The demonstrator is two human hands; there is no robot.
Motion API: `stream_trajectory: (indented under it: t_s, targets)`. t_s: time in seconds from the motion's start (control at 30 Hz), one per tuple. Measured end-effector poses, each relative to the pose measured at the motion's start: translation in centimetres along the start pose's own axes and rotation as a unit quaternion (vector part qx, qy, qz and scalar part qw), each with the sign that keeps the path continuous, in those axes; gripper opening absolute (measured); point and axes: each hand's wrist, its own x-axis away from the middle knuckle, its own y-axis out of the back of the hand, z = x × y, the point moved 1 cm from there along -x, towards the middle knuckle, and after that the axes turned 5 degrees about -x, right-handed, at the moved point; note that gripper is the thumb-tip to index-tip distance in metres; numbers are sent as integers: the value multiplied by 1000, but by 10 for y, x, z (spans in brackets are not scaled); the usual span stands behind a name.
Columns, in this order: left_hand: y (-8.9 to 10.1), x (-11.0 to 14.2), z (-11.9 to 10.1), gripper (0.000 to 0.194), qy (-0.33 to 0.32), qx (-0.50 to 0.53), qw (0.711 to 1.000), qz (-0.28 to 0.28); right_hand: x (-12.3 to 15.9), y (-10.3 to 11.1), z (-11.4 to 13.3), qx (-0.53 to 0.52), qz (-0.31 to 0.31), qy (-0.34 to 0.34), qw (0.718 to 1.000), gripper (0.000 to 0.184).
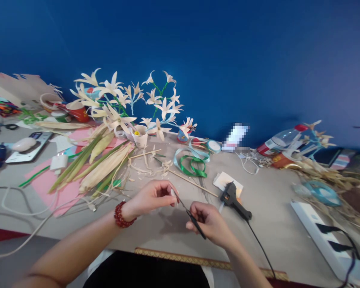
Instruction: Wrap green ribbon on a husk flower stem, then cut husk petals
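My left hand [157, 196], with a red bead bracelet at the wrist, pinches a small pale piece [173, 194], apparently corn husk, between thumb and fingers. In my right hand [211, 222] is a slim black-handled tool that looks like scissors [195, 224], seen edge-on. Their thin blades point up and left, and the tip reaches the pale piece at my left fingers. Whether the blades are apart cannot be made out. Both hands are above the front of the grey table [168, 228]. To the right of my right hand lies a black glue gun [236, 202].
Husk flowers [117, 90] stand in cups at the back. Corn husks [105, 168] lie on pink paper [60, 192] at left. Green ribbon [195, 166] and a thin stick [195, 183] lie beyond my hands. A power strip [313, 236] and a bottle [282, 138] are at right.
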Motion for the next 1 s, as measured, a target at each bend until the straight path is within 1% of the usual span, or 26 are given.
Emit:
stream_trajectory:
  t_s: [0.13,0.23,0.27,0.33,0.37,0.47,0.57,0.63,0.73,0.87,0.93,1.0]
  targets:
    - [0,0,0,15,-13,15,1000,6,0,1,-1,-5,-14,-7,1000,52]
    - [0,-1,1,17,-21,28,999,4,2,5,-5,-6,-40,-9,999,48]
    - [-1,-1,1,17,-20,31,999,2,3,7,-7,19,-55,-3,998,46]
    - [-1,-1,3,16,-17,36,999,-5,6,11,-12,125,-102,6,987,42]
    - [-2,-1,4,16,-14,38,999,-9,8,13,-15,194,-127,3,973,38]
    - [-4,-2,5,16,-4,34,999,-24,15,15,-25,372,-174,-21,911,27]
    - [-6,-3,7,16,5,35,999,-38,19,14,-28,472,-182,-14,863,16]
    - [-7,-3,8,16,10,43,998,-40,19,12,-25,505,-173,-5,846,12]
    - [-8,-4,9,16,16,49,998,-39,16,14,-17,517,-143,-8,844,10]
    - [-7,-5,12,18,12,50,997,-53,16,24,-7,508,-97,-13,856,14]
    - [-7,-5,13,19,11,47,997,-59,17,28,-1,494,-82,-3,866,16]
    - [-9,-6,15,20,14,45,997,-61,18,27,8,456,-82,21,886,16]
